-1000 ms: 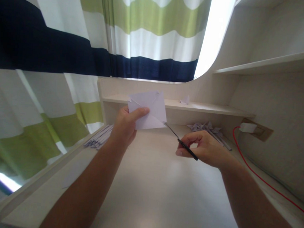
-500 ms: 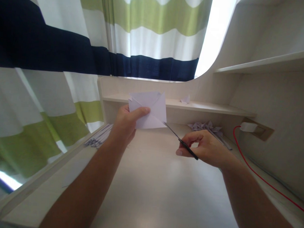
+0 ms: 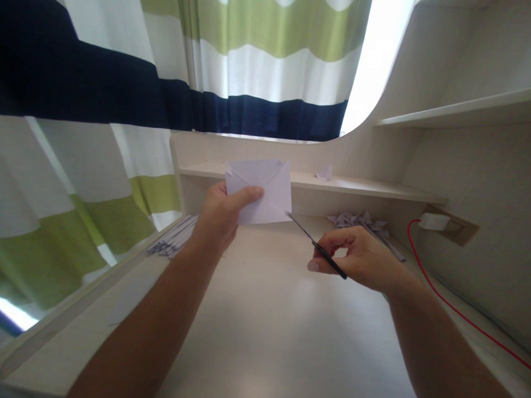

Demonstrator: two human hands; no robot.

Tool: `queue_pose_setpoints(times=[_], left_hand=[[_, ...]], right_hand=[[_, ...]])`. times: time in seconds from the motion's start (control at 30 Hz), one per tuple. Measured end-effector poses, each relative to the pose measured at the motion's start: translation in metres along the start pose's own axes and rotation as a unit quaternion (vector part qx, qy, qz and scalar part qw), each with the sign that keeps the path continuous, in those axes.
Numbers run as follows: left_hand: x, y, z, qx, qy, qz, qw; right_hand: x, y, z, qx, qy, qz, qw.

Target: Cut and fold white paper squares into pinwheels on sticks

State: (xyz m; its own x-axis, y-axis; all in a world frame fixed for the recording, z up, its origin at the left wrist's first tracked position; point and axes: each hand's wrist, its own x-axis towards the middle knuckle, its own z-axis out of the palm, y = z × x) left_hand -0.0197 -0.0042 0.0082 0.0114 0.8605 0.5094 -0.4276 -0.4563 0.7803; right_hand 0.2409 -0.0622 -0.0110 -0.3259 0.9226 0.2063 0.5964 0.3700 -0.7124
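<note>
My left hand [image 3: 225,212] grips a folded white sheet of paper [image 3: 272,193] by its left side, thumb on the front face and fingers behind it. Diagonal creases cross the paper, and small slits show near its corners. In my right hand [image 3: 353,257] is a pair of scissors [image 3: 322,253] with black handles, my fingers closed around the loops. The thin blades point up and left, and their tips are at the paper's lower right corner. Whether the blades are apart cannot be made out.
Rolled paper sticks [image 3: 172,239] lie at the desk's left, near a flat white sheet [image 3: 134,293]. Folded paper pieces [image 3: 363,221] are heaped at the back right. One small folded piece [image 3: 324,173] sits on the low shelf [image 3: 370,186]. A red cable [image 3: 445,304] runs from a white plug [image 3: 433,222].
Almost nothing differs. The paper has shifted very slightly right, and the scissor tips now lie over its lower right corner. Both hands keep their hold.
</note>
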Motion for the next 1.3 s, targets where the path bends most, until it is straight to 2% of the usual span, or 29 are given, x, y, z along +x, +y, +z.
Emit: queue_pose_setpoints(times=[0.57, 1.3], left_hand=[[-0.0015, -0.0015, -0.0016, 0.03, 0.019, 0.01, 0.999], [-0.0014, -0.0003, -0.0043, 0.03, 0.01, 0.029, 0.999]], right_hand=[[0.0003, -0.0002, -0.0006, 0.002, -0.004, 0.004, 1.0], [0.0004, -0.0003, -0.0005, 0.007, 0.002, 0.011, 1.0]])
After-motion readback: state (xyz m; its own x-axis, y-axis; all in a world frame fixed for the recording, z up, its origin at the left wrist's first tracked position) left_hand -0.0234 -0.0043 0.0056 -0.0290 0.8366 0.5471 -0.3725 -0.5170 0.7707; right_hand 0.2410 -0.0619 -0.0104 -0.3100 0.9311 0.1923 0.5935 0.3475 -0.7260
